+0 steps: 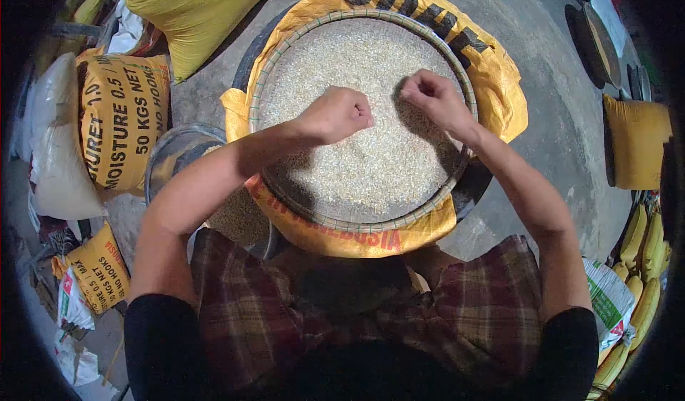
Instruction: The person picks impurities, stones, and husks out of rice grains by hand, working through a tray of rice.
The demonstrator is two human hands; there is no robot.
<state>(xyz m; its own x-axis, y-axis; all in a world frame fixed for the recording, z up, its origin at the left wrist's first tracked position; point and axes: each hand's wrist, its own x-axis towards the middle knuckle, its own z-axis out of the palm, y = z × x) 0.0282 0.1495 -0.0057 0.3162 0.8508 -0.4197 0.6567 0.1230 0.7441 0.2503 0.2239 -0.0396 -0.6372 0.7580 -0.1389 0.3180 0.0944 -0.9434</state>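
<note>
A round woven tray (pixel 258 94) with a bound rim holds a wide layer of pale, broken grain (pixel 357 58). My left hand (pixel 335 115) is closed in a fist just above the grain, left of the tray's middle. Over the right part of the tray, my right hand (pixel 437 101) has its fingers curled in and casts a dark shadow on the grain. Whatever either hand holds, if anything, is hidden inside the fingers. Beneath the tray lies an orange-yellow woven sack (pixel 503 94) with dark print, spread over a dark round rim.
Beside my left forearm stands a metal basin (pixel 168 148) with grain in it, partly covered by the arm. Full printed sacks (pixel 125 115) and a bulging yellow sack (pixel 189 16) are at the left. At the right are another yellow sack (pixel 637 144) and several corn cobs (pixel 646 312).
</note>
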